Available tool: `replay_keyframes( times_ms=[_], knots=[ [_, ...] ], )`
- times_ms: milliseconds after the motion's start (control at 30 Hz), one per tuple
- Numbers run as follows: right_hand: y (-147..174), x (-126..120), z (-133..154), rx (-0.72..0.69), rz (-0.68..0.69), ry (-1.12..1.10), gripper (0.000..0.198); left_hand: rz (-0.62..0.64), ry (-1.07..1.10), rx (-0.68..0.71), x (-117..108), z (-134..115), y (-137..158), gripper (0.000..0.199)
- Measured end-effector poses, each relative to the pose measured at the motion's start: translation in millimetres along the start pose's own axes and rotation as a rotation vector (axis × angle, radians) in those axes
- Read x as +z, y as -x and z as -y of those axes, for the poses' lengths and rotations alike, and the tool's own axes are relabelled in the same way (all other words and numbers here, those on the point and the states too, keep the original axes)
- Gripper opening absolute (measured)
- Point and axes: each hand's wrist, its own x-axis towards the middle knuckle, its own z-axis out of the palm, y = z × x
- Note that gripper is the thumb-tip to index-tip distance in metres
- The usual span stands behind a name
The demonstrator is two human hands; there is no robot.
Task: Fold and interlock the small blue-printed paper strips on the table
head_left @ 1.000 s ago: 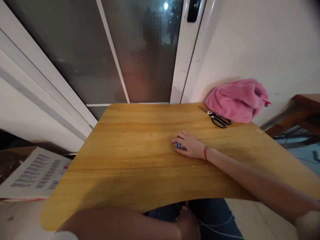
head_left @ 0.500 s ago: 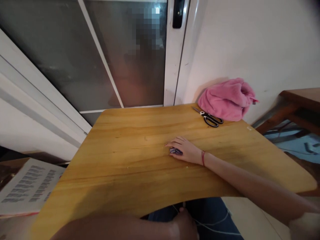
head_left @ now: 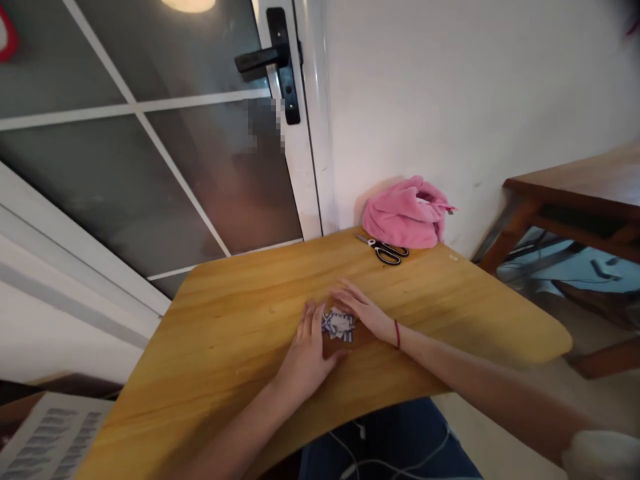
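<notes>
A small loose pile of flat white-and-blue pieces (head_left: 341, 325), which look like paper cut-outs, lies on the wooden table (head_left: 240, 347). My left hand (head_left: 307, 347) rests along the pile's left side, fingers stretched forward and thumb out to the right near its front edge. On the other side my right hand (head_left: 367, 313) has its fingers extended and slightly curved at the pile's upper right. Neither hand is closed round the pieces. The left fingers hide part of the pile's left edge.
Black-handled scissors (head_left: 387, 252) lie near the table's far edge, beside a bunched pink plush cloth (head_left: 407, 213). Behind stands a glass door with a black handle (head_left: 263, 61). A printed box (head_left: 55, 433) is at lower left, and a brown wooden table (head_left: 575, 180) stands right. A white cable crosses my lap.
My left hand has come up from my lap to the table. My right hand has let go of the bundle, which now lies spread between both hands. The view has shifted.
</notes>
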Motion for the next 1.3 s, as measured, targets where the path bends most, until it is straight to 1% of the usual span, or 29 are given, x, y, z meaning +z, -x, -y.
replay_keyframes(
  times_ms=[67,167,200,267,333,367,400,467,533,567,633,700,733,767,800,933,1000,1067,1100,1167,1300],
  knots=[
    [-2.9,1.9,2.5,-0.02,-0.066,-0.131,0.041,0.038,0.011,-0.016,8.5,11.8,-4.9,0.083],
    [-7.4,-2.3,3.9,-0.065,-0.133,-0.179,0.035,0.061,-0.001,0.007,17.0,14.3,-10.0,0.083],
    [-8.1,-4.0,2.5,-0.054,-0.125,-0.181,0.034,0.067,-0.009,0.02,19.1,12.4,-12.7,0.082],
    [-8.3,-5.4,-1.9,-0.015,-0.065,-0.212,0.032,0.07,-0.031,0.044,22.9,7.2,-20.2,0.08],
    [-7.7,-4.9,-5.4,0.021,0.006,-0.277,0.03,0.047,-0.061,0.068,26.2,2.6,-28.7,0.075],
    [-7.5,-4.7,-5.9,0.029,0.013,-0.297,0.03,0.029,-0.075,0.081,27.1,1.1,-32.3,0.073],
    [-7.3,-4.8,-5.4,0.025,-0.006,-0.301,0.03,0.011,-0.084,0.096,27.4,0.2,-35.0,0.07],
    [-7.4,-6.4,-2.8,0.001,-0.091,-0.269,0.029,-0.006,-0.084,0.117,26.2,-0.4,-36.5,0.067],
    [-7.7,-7.8,-1.0,-0.005,-0.151,-0.243,0.028,-0.002,-0.058,0.099,24.3,-0.3,-33.6,0.066],
    [-8.0,-7.4,-1.3,0.008,-0.149,-0.248,0.027,0.003,-0.042,0.077,23.9,-0.7,-31.3,0.066],
    [-8.4,-4.3,-4.2,0.037,-0.074,-0.283,0.024,0.017,-0.023,0.057,25.1,-2.5,-27.4,0.067],
    [-9.0,-0.2,-7.9,0.051,0.022,-0.31,0.022,0.029,-0.021,0.081,28.4,-5.3,-26.6,0.068],
    [-9.6,0.8,-9.1,0.052,0.045,-0.313,0.021,0.033,-0.022,0.101,30.2,-6.6,-27.6,0.067],
    [-10.5,0.3,-9.6,0.045,0.04,-0.309,0.02,0.034,-0.023,0.117,31.8,-7.6,-29.3,0.065],
    [-12.0,-2.0,-9.3,0.029,0.005,-0.299,0.02,0.03,-0.023,0.128,32.9,-8.3,-31.6,0.063],
    [-22.8,-22.7,-4.6,-0.071,-0.217,-0.277,0.016,-0.007,-0.043,0.152,31.3,-7.8,-42.8,0.055],
    [-29.5,-31.5,-2.2,-0.072,-0.285,-0.305,0.015,-0.01,-0.071,0.173,27.7,-7.8,-49.1,0.05],
    [-34.8,-34.3,-0.5,-0.062,-0.338,-0.352,0.015,0.016,-0.11,0.206,24.3,-8.7,-55.0,0.039],
    [-36.5,-33.6,0.1,-0.06,-0.358,-0.372,0.015,0.03,-0.128,0.218,23.1,-9.5,-57.4,0.033],
    [-37.8,-29.7,1.1,-0.064,-0.376,-0.385,0.017,0.045,-0.162,0.224,22.6,-10.8,-60.6,0.028],
    [-33.2,-22.0,3.4,-0.087,-0.313,-0.337,0.021,0.017,-0.227,0.204,27.6,-11.0,-61.9,0.025]
  ],
)
